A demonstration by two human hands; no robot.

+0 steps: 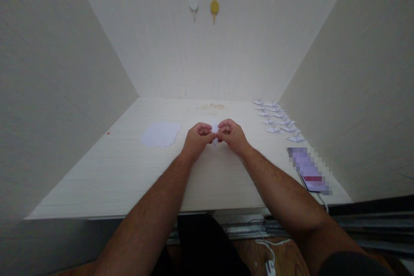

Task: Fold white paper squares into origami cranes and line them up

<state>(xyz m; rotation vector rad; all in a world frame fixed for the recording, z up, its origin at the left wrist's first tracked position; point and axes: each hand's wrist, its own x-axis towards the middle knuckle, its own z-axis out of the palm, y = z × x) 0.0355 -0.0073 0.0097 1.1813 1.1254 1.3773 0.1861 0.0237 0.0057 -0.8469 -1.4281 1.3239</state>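
Observation:
A small piece of folded white paper (214,127) is held upright above the middle of the table. My left hand (199,136) pinches its left side between thumb and fingers. From the right, my right hand (231,134) grips the same paper, the two thumbs almost meeting at its lower part. The fingers hide much of the paper, so its exact folds cannot be made out. To the left of my hands lies a loose stack of white paper sheets (161,134). Several folded paper cranes (274,130) stand in rows at the back right.
A phone or tablet (308,170), its screen blurred, lies at the right edge with a white cable (323,202). Walls enclose the white table (136,185) at the back and sides. Two hooks, one white (193,3) and one gold (214,7), are on the back wall.

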